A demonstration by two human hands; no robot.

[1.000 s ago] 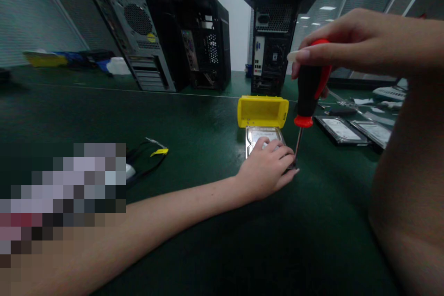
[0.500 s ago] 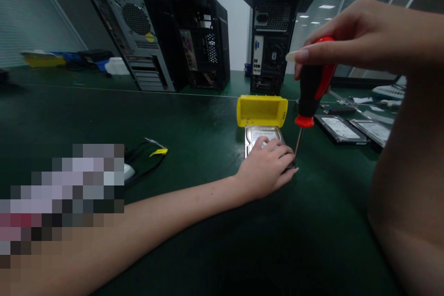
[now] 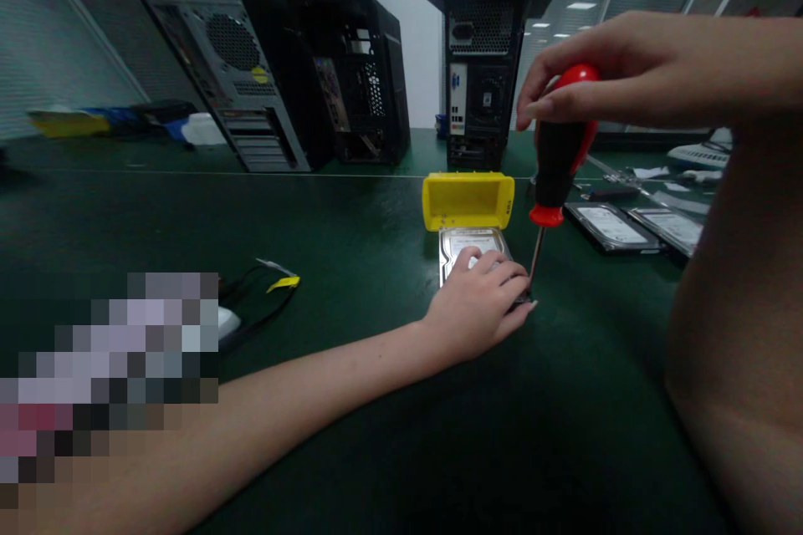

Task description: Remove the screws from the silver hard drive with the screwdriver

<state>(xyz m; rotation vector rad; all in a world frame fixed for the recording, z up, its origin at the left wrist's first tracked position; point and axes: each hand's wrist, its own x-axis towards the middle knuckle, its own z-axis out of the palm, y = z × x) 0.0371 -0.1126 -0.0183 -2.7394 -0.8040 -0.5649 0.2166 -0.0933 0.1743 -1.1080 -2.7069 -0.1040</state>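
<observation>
My left hand (image 3: 478,301) lies over a silver hard drive (image 3: 447,247), its fingers bent across the top and gripping the right edge. The palm covers much of the drive. A red and black screwdriver (image 3: 557,163) stands nearly upright in my right hand (image 3: 595,75), whose thumb and fingers are closed round the top of the handle. Its thin shaft runs down to the drive's right side, by my left fingertips; the tip itself is hard to see. Directly behind the drive is a yellow bin (image 3: 468,201) with a few tiny bits inside.
Two more hard drives (image 3: 611,227) lie at the right. Several computer cases stand at the back, one a black tower (image 3: 483,92) with its top panel jutting out. Black cables (image 3: 276,297) with a yellow tag lie left on the green tabletop (image 3: 351,251).
The fingers of my right hand have shifted round the screwdriver handle, and the thumb is drawn in closer. My left hand stays on the hard drive. The whole view has moved slightly.
</observation>
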